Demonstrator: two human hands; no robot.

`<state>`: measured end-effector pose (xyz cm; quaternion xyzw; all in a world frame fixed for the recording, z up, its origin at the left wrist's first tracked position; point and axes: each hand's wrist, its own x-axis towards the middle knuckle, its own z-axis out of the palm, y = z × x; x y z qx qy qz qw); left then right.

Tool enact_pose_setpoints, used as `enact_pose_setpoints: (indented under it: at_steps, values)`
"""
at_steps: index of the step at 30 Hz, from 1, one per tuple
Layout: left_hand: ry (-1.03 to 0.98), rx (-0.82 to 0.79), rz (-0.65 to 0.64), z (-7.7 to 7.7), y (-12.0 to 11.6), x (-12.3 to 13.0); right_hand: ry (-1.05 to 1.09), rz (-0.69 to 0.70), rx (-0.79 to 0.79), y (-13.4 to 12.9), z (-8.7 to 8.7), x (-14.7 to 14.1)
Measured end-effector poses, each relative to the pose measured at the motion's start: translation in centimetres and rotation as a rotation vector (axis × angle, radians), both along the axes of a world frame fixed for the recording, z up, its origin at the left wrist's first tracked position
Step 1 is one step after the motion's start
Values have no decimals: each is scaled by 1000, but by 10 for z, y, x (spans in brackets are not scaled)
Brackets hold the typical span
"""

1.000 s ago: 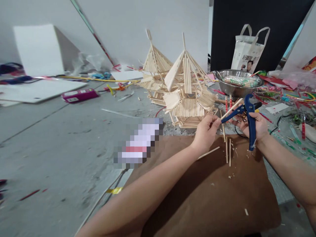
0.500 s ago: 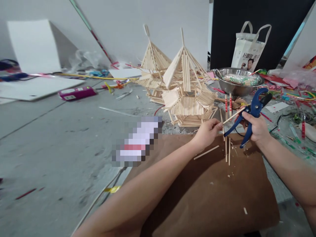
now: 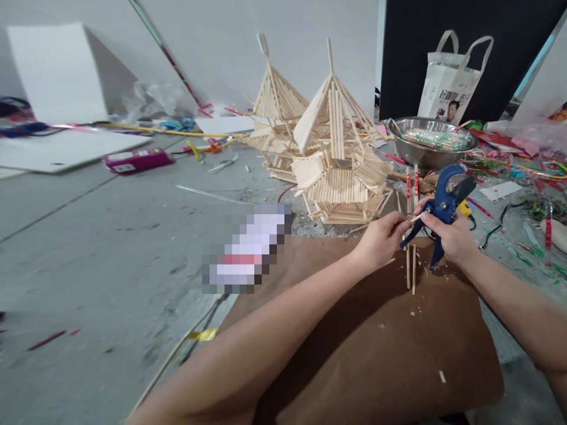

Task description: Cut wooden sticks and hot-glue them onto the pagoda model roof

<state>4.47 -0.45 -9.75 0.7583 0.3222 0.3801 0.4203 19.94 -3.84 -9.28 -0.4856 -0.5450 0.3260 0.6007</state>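
Note:
My left hand [image 3: 384, 239] is closed, its fingertips pinching a thin wooden stick [image 3: 416, 218]; much of the stick is hidden by my fingers. Close beside it, my right hand [image 3: 456, 236] grips a blue pipe cutter [image 3: 445, 203], its hooked jaw up and its two handles spread downward. The right thumb lies at the other end of the stick. Below the hands, a few cut sticks [image 3: 414, 271] and small chips lie on a brown sheet [image 3: 354, 348]. Two chopsticks with red markings [image 3: 408, 186] lie just beyond the hands.
Two pavilion models made of sticks [image 3: 341, 186] stand ahead. A metal bowl [image 3: 432, 153] with wrapped chopsticks and a white bag [image 3: 452, 88] are behind on the right. A pixelated phone-like object [image 3: 248, 248] with a cable lies left. Plastic scraps litter the right side.
My left hand has moved right, up to my right hand, and less of the stick shows between them. The pipe cutter has shifted slightly left and turned more upright.

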Motion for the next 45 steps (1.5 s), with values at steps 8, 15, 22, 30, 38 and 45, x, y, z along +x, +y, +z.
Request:
enact_pose_setpoints:
  at_steps: [8, 15, 22, 30, 38, 45]
  values:
    - [-138, 223, 178, 2, 3, -7, -818, -285, 335, 5, -4, 25]
    - [-86, 288, 111, -2, 4, -8, -1018, -169, 331, 10, -18, 25]
    - [-45, 284, 65, -8, 4, -7, -1051, -134, 360, 8, -18, 21]
    - [3, 297, 82, -9, 3, -7, -1074, -157, 411, 8, -19, 21]
    - [37, 490, 64, -13, 6, -8, -1073, -162, 459, 8, -20, 21]
    - [136, 556, 92, -16, 5, -9, -1062, -166, 470, 7, -20, 19]
